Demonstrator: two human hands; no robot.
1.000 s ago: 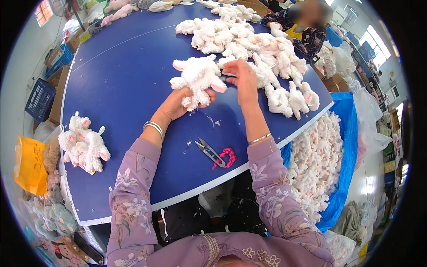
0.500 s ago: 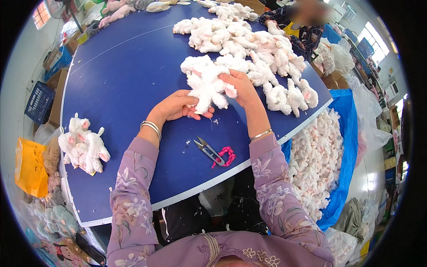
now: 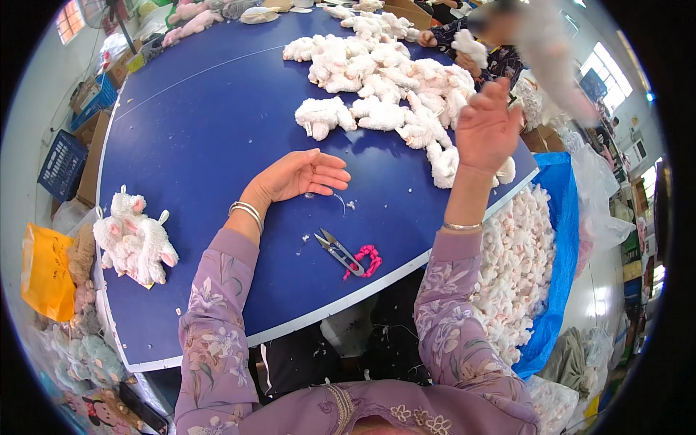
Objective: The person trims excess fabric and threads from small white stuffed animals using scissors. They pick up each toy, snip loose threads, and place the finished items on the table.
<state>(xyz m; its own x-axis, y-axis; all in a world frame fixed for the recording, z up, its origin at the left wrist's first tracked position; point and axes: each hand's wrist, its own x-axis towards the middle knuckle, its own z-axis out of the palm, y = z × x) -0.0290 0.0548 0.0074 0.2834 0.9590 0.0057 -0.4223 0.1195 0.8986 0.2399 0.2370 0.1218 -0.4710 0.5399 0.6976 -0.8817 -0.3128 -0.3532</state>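
A: On the blue table [image 3: 203,130], left hand [image 3: 301,175]?
B: Palm up, fingers [image 3: 330,174] loosely spread, holding nothing; thread snips [image 3: 335,249] with pink cord lie just nearer the person.
A: Right hand [image 3: 487,129]?
B: Raised above the table's edge, fingers apart, empty; a blurred white plush toy [image 3: 551,61] is airborne beyond it. Plush pile [image 3: 384,80] lies farther across the table; blue bag of plush [image 3: 522,268] sits beside its right edge.
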